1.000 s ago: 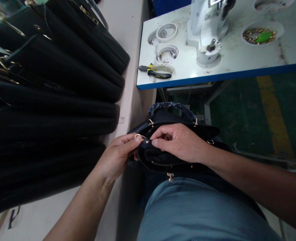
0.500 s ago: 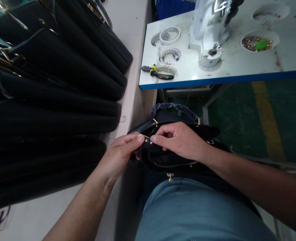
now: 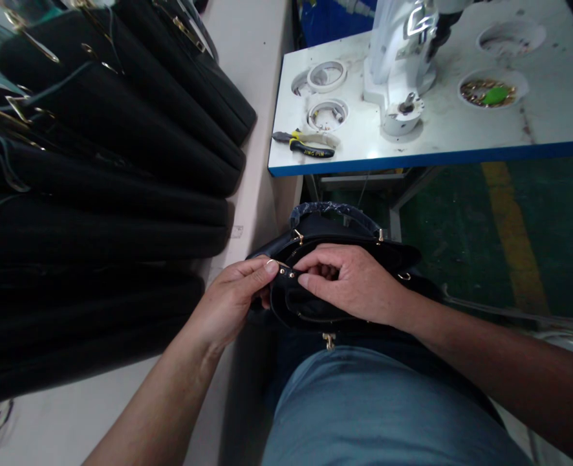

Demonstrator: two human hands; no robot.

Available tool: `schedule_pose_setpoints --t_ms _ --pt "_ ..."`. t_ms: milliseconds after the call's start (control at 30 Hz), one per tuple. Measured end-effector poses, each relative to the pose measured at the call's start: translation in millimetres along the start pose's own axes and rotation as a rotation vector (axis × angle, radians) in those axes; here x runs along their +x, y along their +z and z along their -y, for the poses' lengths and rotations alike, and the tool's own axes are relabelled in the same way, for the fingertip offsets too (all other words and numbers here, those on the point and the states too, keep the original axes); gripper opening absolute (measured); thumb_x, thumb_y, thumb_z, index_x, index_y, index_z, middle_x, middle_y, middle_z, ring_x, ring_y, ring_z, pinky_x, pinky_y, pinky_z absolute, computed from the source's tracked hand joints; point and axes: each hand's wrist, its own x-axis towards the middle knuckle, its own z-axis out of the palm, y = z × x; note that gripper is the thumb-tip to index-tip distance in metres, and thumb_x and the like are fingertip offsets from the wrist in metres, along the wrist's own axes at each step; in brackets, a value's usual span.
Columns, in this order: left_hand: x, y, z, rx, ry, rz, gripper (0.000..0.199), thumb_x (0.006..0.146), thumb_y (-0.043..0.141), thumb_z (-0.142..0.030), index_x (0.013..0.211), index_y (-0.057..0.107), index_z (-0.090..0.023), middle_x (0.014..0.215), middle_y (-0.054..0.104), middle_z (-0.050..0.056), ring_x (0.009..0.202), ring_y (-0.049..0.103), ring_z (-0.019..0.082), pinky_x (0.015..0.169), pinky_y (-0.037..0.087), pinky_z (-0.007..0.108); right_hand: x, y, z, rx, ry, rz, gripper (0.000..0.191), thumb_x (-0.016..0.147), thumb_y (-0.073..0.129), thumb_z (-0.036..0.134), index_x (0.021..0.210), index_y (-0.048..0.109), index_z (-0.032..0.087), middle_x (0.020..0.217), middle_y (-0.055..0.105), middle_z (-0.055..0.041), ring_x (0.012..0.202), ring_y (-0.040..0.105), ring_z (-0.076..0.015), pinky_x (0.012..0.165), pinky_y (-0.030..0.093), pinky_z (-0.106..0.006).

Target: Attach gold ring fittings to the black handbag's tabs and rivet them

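A black handbag (image 3: 310, 327) lies opened at the top on my lap, its handle (image 3: 337, 207) wrapped in clear film and its fittings gold. At its left end my left hand (image 3: 240, 291) pinches a thin gold ring between thumb and fingers. A short black strap tab (image 3: 287, 274) with two gold studs runs from there toward my right hand (image 3: 349, 281). That hand reaches over the bag's mouth with curled fingers, thumb and index fingertip at the tab's right end. What lies under those fingers is partly hidden. A gold clasp (image 3: 329, 340) hangs on the near side.
Several black bags (image 3: 170, 226) stand packed on the pale bench (image 3: 262, 77) at left. Ahead, a white worktable (image 3: 364, 149) with a blue edge carries pliers (image 3: 310, 145), a white press machine (image 3: 403, 110), tape rolls (image 3: 328, 76) and a cup of gold fittings (image 3: 493, 94).
My right hand has shifted slightly right, and its thumb and index finger have parted more, so both studs show plainly. My left hand keeps its pinch. The view has tilted slightly.
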Motion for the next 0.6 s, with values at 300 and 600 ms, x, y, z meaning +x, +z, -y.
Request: schedule_pose_setpoints --t_ms 300,600 --pt "1 -1.5 1 0.035 -0.014 0.008 0.031 0.090 0.071 -0.045 0.083 0.070 -0.015 0.073 0.059 0.000 0.065 0.053 0.011 0.060 0.042 0.021 10 -4 0 0.001 -0.019 0.043 0.018 0.091 0.063 0.021 0.087 0.080 0.019 0.079 0.075 0.0022 0.071 0.066 -0.0115 0.067 0.047 -0.024" --pt "3 -0.7 -1 0.054 0.004 0.009 0.031 0.092 0.070 -0.045 0.081 0.069 -0.016 0.069 0.057 0.000 0.062 0.050 0.011 0.057 0.038 0.021 28 -17 8 -0.130 -0.031 0.161 0.022 0.089 0.062 0.024 0.075 0.078 0.018 0.063 0.069 0.0047 0.056 0.058 -0.0091 0.054 0.039 -0.023"
